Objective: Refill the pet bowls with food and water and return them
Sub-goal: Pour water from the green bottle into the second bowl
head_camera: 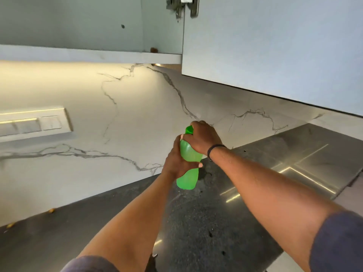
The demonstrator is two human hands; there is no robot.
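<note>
A translucent green plastic bottle (189, 154) stands upright over the dark speckled counter (196, 222), near the marble wall. My left hand (175, 160) wraps around the bottle's waist from the left. My right hand (204, 137) covers the top of the bottle and grips its green cap, of which only an edge shows. Whether the bottle's base rests on the counter or hangs just above it is unclear. No pet bowls are in view.
An open wall cabinet door (275, 46) hangs above right, its lower edge close over my right arm. The cabinet shelf (88, 54) runs above left. A switch panel (33, 122) sits on the marble backsplash. A steel surface (306, 160) adjoins the counter on the right.
</note>
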